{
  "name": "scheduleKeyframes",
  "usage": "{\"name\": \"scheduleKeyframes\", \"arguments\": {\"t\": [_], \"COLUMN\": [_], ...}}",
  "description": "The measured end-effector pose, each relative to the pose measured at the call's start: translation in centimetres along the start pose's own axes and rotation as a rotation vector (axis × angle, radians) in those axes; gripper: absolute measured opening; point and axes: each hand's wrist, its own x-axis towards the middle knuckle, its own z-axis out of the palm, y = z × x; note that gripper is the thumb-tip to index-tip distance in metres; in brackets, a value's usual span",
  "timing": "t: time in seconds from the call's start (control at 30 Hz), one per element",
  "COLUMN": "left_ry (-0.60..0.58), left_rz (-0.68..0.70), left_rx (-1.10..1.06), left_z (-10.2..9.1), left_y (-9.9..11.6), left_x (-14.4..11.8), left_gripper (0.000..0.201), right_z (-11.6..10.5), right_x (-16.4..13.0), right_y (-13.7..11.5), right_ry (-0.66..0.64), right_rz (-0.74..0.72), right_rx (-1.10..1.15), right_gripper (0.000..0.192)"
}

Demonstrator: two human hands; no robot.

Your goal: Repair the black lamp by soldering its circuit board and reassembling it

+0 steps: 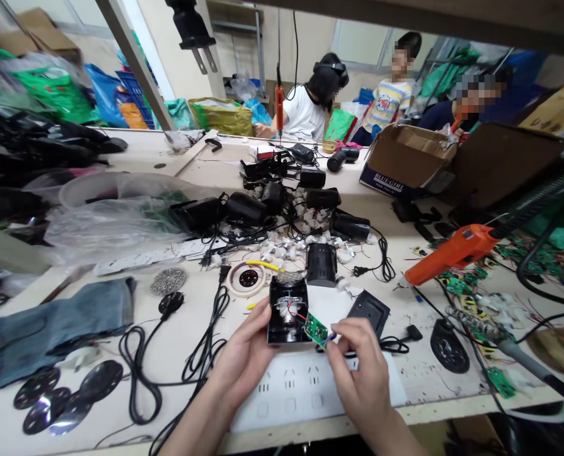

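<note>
My left hand (248,351) grips the left side of a black plastic housing (288,316), whose open side faces up and shows a white and metal part inside. A green circuit board (316,329) hangs at the housing's right edge, joined to it by a red wire. My right hand (357,358) pinches a blue wire (330,337) at the board's right end. Under both hands lies a white power strip (288,396). A flat black cover (368,312) rests just beyond my right hand.
An orange electric screwdriver (452,253) hangs at the right above several circuit boards (502,382). Black housings (246,208) and loose small parts fill the middle. Black cables (142,373), dark discs (47,405) and a blue cloth (66,326) lie left. Several people sit or stand across the table.
</note>
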Motion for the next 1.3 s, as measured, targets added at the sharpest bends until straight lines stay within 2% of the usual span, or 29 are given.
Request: {"name": "scheduleKeyframes", "arguments": {"t": [0.07,0.13,0.2,0.27,0.4,0.53,0.77,0.97,1.13,1.3], "left_ry": [-0.003,-0.008,-0.014,-0.025,-0.034,-0.051,-0.042,-0.054,-0.066,-0.112], "left_rz": [-0.006,-0.010,-0.014,-0.021,-0.043,-0.062,-0.031,-0.034,-0.016,0.038], "left_rx": [-0.018,-0.019,-0.002,0.016,0.029,0.029,0.037,0.084,0.076,0.180], "left_z": [0.0,0.0,0.2,0.3,0.3,0.3,0.4,0.0,0.0,-0.4], "left_y": [-0.2,-0.4,-0.5,-0.5,-0.4,-0.3,-0.3,-0.9,-1.5,-2.0], "left_x": [0.0,0.0,0.0,-0.1,-0.5,-0.6,-0.7,-0.8,-0.6,-0.5], "left_gripper": [0.045,0.046,0.046,0.045,0.045,0.048,0.051,0.054,0.047,0.061], "right_z": [-0.7,-1.2,-1.3,-1.1,-0.4,-0.3,-0.4,0.1,0.7,1.0], "right_x": [0.6,0.9,1.0,1.2,1.5,1.6,1.7,1.7,1.4,1.4], "right_y": [0.2,0.2,0.1,-0.1,-0.4,-0.3,-0.2,-0.2,-0.1,-0.1], "right_ry": [0.000,-0.058,-0.140,-0.180,-0.168,-0.206,-0.451,-0.446,-0.389,-0.415], "right_rz": [-0.093,-0.197,-0.239,-0.184,0.013,0.150,0.434,0.352,0.369,0.271], "right_rx": [-0.049,-0.094,-0.085,-0.015,0.119,0.198,0.232,0.109,0.043,0.020], "right_gripper": [0.031,0.038,0.038,0.032,0.020,0.012,0.011,0.014,0.014,0.019]}}
